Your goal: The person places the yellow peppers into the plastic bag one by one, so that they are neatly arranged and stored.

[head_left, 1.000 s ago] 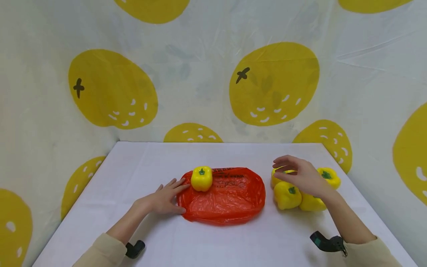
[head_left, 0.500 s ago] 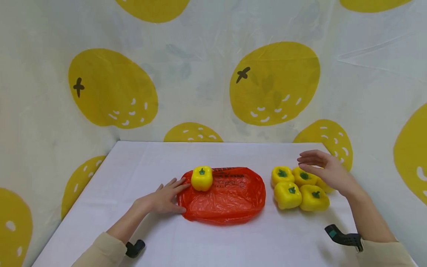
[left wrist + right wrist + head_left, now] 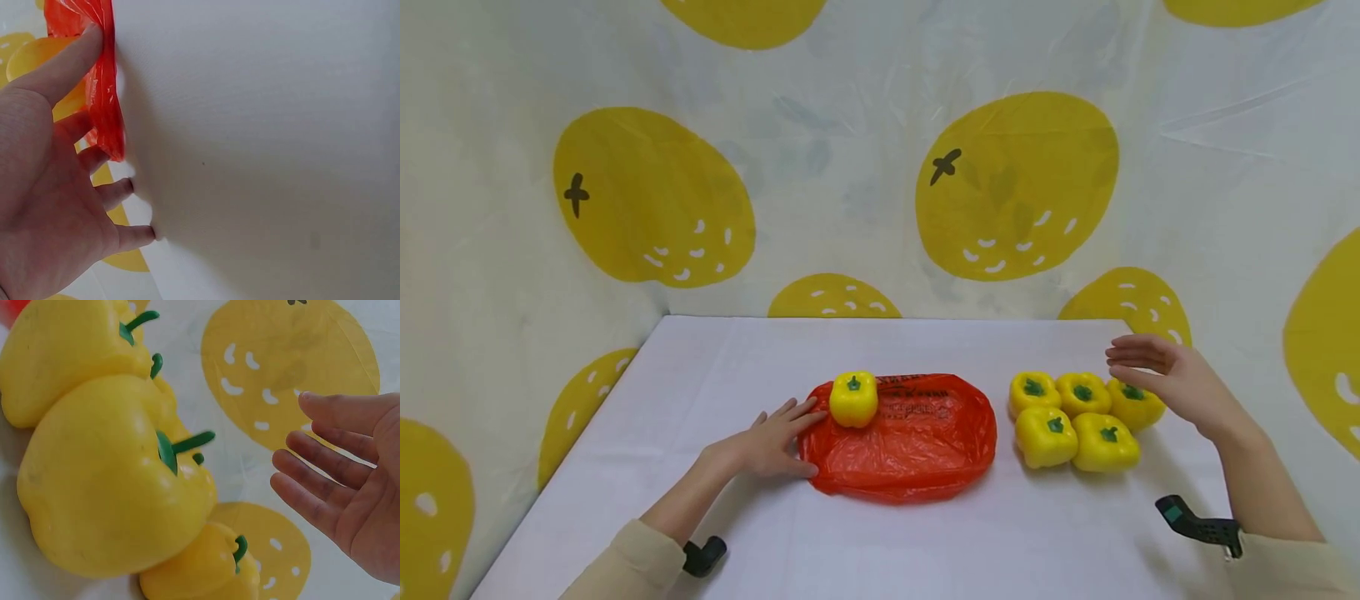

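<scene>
A red plastic bag [image 3: 910, 454] with dark print lies flat in the middle of the table. One yellow bell pepper [image 3: 853, 400] stands on its back left part, green stem up. My left hand [image 3: 771, 446] rests at the bag's left edge with fingers spread; in the left wrist view the thumb and two fingers touch the red plastic [image 3: 107, 103]. To the right, several yellow bell peppers [image 3: 1045, 437] stand close together in two rows. My right hand [image 3: 1187, 383] hovers above the rightmost pepper [image 3: 1135, 404], fingers loosely extended and holding nothing. In the right wrist view that hand [image 3: 350, 481] is apart from the peppers.
A white cloth covers the table [image 3: 880, 550]. Behind and beside it hangs a pale curtain [image 3: 835, 192] printed with large yellow fruit. A black camera mount sits on each wrist, the right one [image 3: 1198, 525] above the table's right side.
My right hand has moved right, from over the left peppers of the group to over the rightmost one, uncovering the others. The left hand, the bag and the peppers have stayed in place.
</scene>
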{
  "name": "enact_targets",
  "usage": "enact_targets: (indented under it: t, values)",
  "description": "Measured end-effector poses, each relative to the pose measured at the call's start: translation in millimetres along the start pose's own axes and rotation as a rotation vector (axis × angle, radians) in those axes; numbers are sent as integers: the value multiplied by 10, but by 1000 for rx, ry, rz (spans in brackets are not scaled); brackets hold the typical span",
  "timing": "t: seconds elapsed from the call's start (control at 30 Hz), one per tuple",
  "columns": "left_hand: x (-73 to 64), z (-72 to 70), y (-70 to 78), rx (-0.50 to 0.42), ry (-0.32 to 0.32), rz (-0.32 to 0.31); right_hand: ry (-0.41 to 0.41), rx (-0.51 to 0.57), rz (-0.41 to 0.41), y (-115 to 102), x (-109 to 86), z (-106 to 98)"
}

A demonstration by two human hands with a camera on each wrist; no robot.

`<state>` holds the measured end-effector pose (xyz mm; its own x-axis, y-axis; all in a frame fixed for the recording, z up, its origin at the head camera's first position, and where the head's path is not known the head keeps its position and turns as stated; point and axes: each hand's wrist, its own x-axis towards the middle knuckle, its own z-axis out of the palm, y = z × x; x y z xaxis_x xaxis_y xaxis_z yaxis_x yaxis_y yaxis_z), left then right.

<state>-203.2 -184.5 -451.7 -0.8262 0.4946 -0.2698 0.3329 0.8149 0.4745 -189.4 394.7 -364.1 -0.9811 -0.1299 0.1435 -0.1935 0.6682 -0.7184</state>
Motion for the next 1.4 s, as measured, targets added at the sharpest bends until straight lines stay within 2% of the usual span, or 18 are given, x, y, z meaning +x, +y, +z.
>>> enact_targets:
  t: [0.1,0.2,0.43,0.63,1.0,1.17,1.4]
  values:
    - [-3,-3,-5,0,1,-9,-15,-38,54,39,-9,-33]
    - [-17,-8,-3,-5,5,-7,-64,-50,109,107,-22,-83]
    - [-7,-22,7,-8,3,10,-167,-85,150,366,-82,-232]
    - [-11,-22,35,-9,-6,0,-255,-61,181,518,-99,-244]
    - [11,-41,29,0,-8,-3,-288,-6,187,715,-119,-215]
    - [12,-33,17,2,-12,-5,-278,15,178,771,-131,-179]
    - [1,-34,25,21,-12,-12,-250,-44,189,804,-159,-162]
